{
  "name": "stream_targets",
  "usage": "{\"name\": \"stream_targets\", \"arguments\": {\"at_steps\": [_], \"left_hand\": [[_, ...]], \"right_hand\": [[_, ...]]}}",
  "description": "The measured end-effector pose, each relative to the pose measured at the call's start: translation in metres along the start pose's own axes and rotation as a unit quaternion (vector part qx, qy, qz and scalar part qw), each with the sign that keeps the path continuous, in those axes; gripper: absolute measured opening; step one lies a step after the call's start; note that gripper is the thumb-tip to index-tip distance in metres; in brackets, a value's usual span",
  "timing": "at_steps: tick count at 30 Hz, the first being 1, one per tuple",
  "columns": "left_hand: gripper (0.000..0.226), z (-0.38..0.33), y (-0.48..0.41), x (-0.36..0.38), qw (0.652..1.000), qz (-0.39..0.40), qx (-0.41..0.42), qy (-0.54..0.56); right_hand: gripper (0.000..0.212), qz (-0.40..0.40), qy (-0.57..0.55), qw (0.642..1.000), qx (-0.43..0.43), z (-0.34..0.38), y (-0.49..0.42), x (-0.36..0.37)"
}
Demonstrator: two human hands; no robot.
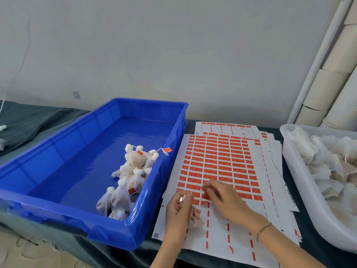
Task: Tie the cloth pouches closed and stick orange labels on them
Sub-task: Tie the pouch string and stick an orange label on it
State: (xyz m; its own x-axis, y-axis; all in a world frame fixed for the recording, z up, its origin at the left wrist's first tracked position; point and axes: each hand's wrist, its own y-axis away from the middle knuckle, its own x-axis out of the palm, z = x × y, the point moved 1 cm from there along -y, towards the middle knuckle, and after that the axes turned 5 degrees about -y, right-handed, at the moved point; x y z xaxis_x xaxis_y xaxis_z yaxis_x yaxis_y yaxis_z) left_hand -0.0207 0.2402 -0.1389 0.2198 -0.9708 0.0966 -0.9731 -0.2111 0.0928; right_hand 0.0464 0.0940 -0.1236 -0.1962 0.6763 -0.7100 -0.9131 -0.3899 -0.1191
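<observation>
Closest to me, at the near end of the sheet (218,238), my left hand (179,211) is curled round a pouch (196,221), with a fold of its cloth poking out under my fingers and resting on the paper. Just beside it my right hand (222,198) lies across the sheet, a thin bracelet (263,229) on the wrist. Its fingertips are bent down onto the nearest row of orange labels (218,161), touching one, but I cannot tell whether they have pinched it or only press on it. Nearer rows of the sheet are stripped to white backing with orange dashes; farther rows are full. More sheets (231,128) stick out from under it at the far and right edges. Left of the sheet stands a blue crate (135,225); tied pouches (131,176) are heaped against its right wall, several bearing orange labels, and one tag (167,150) on its string lies over the rim. Right of the sheets is a white tray (293,171) piled with loose pouches (328,157). Everything sits on a dark cover (38,120). Behind it is a pale wall (154,45), and cardboard tubes (338,64) lean in the far right corner.
</observation>
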Motion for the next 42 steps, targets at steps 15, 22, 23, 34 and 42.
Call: {"name": "stream_targets", "arguments": {"at_steps": [15,22,23,34,42], "left_hand": [[0.029,-0.006,0.004,-0.001,1.000,-0.010,0.009,-0.016],[0.017,-0.024,0.005,0.005,0.995,-0.018,0.060,-0.076],[0.015,-0.030,0.006,0.006,0.993,-0.005,0.080,-0.086],[0.018,-0.110,0.030,0.014,0.961,0.089,0.192,-0.177],[0.015,-0.136,0.039,0.018,0.936,0.147,0.223,-0.230]], "right_hand": [[0.013,-0.063,-0.081,0.995,0.016,0.001,-0.001,0.001],[0.011,-0.251,-0.171,0.948,0.094,-0.005,0.004,-0.026],[0.012,-0.257,-0.173,0.946,0.093,-0.005,0.007,-0.033],[0.015,-0.168,-0.190,0.967,-0.017,0.051,0.035,-0.117],[0.016,-0.093,-0.158,0.982,-0.044,0.083,0.045,-0.131]]}}
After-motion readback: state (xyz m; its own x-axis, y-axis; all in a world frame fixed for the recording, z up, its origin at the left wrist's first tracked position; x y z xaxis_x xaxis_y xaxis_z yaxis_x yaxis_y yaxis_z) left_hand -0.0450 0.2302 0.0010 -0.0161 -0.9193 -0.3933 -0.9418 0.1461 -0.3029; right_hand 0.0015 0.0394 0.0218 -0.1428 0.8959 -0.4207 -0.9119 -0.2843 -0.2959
